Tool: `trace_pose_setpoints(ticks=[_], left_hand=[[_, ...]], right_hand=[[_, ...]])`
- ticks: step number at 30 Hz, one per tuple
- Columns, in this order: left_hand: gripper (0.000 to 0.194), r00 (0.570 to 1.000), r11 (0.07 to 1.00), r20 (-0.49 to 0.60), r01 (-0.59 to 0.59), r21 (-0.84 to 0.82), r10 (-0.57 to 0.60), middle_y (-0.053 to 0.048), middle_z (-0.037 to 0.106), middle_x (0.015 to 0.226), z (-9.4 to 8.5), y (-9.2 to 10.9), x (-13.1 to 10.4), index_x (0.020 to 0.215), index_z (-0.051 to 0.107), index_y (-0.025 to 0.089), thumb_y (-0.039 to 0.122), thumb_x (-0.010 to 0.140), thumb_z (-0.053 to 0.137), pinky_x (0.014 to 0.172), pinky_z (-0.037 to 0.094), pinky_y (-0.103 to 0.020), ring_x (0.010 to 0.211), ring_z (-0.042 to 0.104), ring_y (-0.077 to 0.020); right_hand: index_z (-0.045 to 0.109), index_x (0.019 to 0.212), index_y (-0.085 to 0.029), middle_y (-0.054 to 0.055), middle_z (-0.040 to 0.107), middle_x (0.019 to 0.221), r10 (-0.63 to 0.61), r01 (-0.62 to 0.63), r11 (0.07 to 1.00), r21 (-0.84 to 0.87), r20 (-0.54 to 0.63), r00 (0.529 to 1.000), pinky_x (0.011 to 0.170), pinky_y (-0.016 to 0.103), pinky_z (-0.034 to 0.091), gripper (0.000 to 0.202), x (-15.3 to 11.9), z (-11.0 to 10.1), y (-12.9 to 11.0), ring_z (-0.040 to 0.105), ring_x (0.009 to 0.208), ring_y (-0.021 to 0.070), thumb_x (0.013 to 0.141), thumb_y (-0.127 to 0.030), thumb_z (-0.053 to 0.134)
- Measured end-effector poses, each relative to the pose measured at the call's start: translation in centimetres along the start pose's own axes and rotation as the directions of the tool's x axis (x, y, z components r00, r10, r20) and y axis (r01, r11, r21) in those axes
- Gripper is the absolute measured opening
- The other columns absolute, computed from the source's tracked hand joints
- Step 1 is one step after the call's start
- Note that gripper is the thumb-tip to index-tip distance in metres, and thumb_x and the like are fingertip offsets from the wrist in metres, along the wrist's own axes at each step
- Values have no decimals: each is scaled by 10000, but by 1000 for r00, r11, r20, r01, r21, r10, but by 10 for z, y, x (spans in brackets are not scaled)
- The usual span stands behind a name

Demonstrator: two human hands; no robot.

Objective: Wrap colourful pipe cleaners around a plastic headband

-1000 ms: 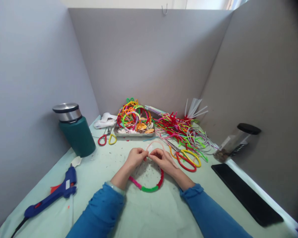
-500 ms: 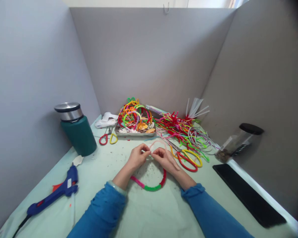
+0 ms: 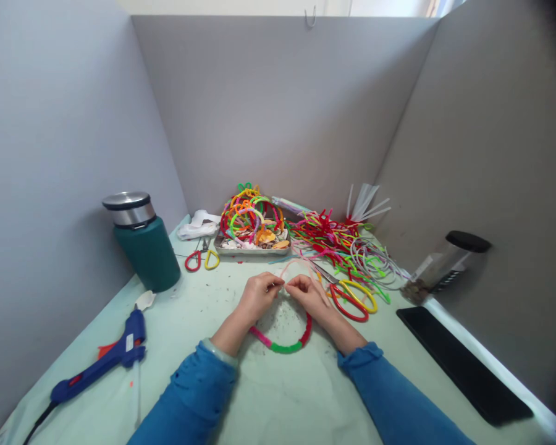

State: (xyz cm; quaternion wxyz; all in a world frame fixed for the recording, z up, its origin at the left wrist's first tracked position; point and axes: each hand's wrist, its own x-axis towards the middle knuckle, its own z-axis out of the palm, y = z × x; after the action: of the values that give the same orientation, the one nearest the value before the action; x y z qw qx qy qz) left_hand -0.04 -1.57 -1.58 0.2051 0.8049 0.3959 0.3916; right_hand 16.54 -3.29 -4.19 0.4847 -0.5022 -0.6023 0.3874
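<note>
Seen from my remote seat, lower centre of the frame: left hand [image 3: 258, 295] and right hand [image 3: 309, 296] pinch fingertips above a multicoloured hoop [image 3: 285, 349], pale pink strand [image 3: 291, 262] arching beyond; each grip's contents I cannot tell. Apparently winding; the next turn wants steady tension.

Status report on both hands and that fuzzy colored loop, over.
Left hand, right hand: pinching, close together. Loop: pink-green-red near edge, far side partly hidden. Large scissors beside right hand.
</note>
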Motion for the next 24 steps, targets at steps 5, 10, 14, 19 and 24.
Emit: trace_pose_setpoints(ticks=[5,10,14,19,24], left_hand=[[193,999,998,-8,51,-43,-52,-41,679,831,1,1,0,879,686,152,80,736,579,672,447,-206,712,597,-112],[165,998,996,0,70,-49,-70,-37,679,813,1,0,1,856,686,148,93,741,580,668,447,-204,700,597,-111],[159,999,999,13,34,9,-34,-31,672,775,-1,1,1,831,706,162,103,747,584,683,431,-209,703,587,-112],[152,993,995,59,97,17,-98,-21,646,711,-2,4,2,803,712,165,118,759,574,663,423,-209,677,571,-112],[140,992,994,63,111,11,-111,-44,631,778,-2,4,3,782,708,153,166,772,569,676,419,-216,723,568,-124]], right_hand=[[557,731,-162,-26,511,644,41,-41,998,44,2,999,535,228,342,217,-1,1,-7,448,583,105,715,-372,611],[560,721,-161,-27,511,639,44,-43,998,50,-12,999,541,233,351,226,-1,1,-6,456,583,108,700,-376,626],[584,730,-161,-11,555,661,2,-2,1000,24,-9,1000,556,240,373,210,-1,0,-5,485,596,116,712,-368,618],[593,720,-157,-4,573,652,-36,37,998,58,-9,999,548,244,386,223,-1,1,-3,497,583,120,705,-377,627],[598,735,-152,5,580,674,-56,57,997,50,-19,998,563,240,395,248,0,0,-2,504,605,121,715,-396,635]])
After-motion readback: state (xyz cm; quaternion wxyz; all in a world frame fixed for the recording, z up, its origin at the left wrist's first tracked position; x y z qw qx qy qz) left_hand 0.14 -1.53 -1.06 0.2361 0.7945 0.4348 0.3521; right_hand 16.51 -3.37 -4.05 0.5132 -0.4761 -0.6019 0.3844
